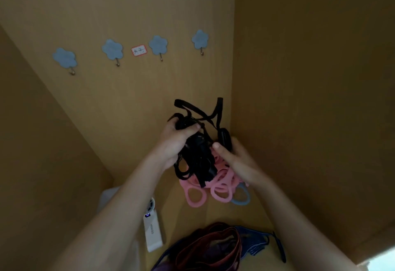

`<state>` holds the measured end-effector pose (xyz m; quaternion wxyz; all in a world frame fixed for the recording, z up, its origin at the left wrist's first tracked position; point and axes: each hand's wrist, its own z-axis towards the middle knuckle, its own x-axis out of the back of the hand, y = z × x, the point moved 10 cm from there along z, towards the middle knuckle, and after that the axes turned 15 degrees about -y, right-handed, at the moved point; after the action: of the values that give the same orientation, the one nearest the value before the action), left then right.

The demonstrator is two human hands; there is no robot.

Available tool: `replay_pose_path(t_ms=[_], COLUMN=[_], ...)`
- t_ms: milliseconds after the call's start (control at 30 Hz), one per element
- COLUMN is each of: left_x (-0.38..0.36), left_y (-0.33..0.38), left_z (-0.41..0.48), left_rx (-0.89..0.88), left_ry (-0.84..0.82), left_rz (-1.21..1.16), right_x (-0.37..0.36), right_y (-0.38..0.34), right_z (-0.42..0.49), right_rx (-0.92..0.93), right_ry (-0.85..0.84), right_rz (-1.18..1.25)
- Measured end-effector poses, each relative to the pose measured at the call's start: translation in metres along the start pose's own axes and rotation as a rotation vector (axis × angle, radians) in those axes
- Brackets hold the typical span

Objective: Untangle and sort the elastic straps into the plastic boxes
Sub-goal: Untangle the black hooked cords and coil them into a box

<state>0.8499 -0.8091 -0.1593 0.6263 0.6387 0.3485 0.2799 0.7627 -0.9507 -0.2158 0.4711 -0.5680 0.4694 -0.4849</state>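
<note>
A tangled bunch of black elastic straps (197,153) is held up in front of the wooden corner, with loops sticking out above. My left hand (175,140) grips the bunch from the left near its top. My right hand (233,159) holds it from the right, thumb pressed on the straps. Pink looped straps (215,189) and one light blue loop (241,198) hang from the bottom of the same tangle. Below, near the frame's bottom edge, lies a pile of dark red and blue straps (218,247). A clear plastic box (109,195) shows partly behind my left forearm.
Wooden panels close in at left, back and right. Several blue flower-shaped hooks (112,49) and a small label (139,50) are on the back panel. A white device (152,231) with a small lit display lies on the surface by my left forearm.
</note>
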Motion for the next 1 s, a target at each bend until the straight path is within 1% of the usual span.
replay_pose_path(t_ms=[67,133,200,267,333,433,533,700,767,900,1000], left_x=[-0.005,-0.015,-0.022,-0.018,-0.011,0.004,0.017,0.049,0.053,0.067,0.075], left_y=[0.001,-0.007,-0.021,-0.03,-0.033,-0.037,-0.049,-0.067,-0.072,-0.087,-0.103], left_z=[0.005,0.009,0.007,0.007,0.007,0.005,0.002,-0.006,-0.009,-0.011,-0.009], left_rx=[0.011,0.061,0.129,0.134,0.11,0.119,0.175,0.203,0.214,0.214,0.217], left_ry=[-0.035,-0.071,-0.056,-0.029,-0.043,-0.054,-0.07,0.039,0.056,0.107,0.117], left_rz=[-0.106,-0.221,-0.369,-0.445,-0.446,-0.316,-0.104,0.157,0.217,0.239,0.3], right_x=[-0.016,-0.031,-0.047,-0.058,-0.061,-0.064,-0.071,-0.075,-0.075,-0.069,-0.066], right_y=[0.005,0.008,0.006,0.005,0.008,0.025,0.043,0.077,0.086,0.089,0.091], right_z=[0.005,0.013,0.022,0.031,0.036,0.043,0.049,0.061,0.067,0.081,0.088], right_rx=[0.017,0.004,0.014,0.062,0.096,0.065,0.01,-0.081,-0.106,-0.119,-0.12], right_ry=[-0.081,-0.121,-0.144,-0.141,-0.095,-0.041,-0.066,-0.083,-0.09,-0.071,-0.088], right_rz=[0.031,0.001,0.015,0.088,0.178,0.177,0.122,0.106,0.1,0.047,-0.065])
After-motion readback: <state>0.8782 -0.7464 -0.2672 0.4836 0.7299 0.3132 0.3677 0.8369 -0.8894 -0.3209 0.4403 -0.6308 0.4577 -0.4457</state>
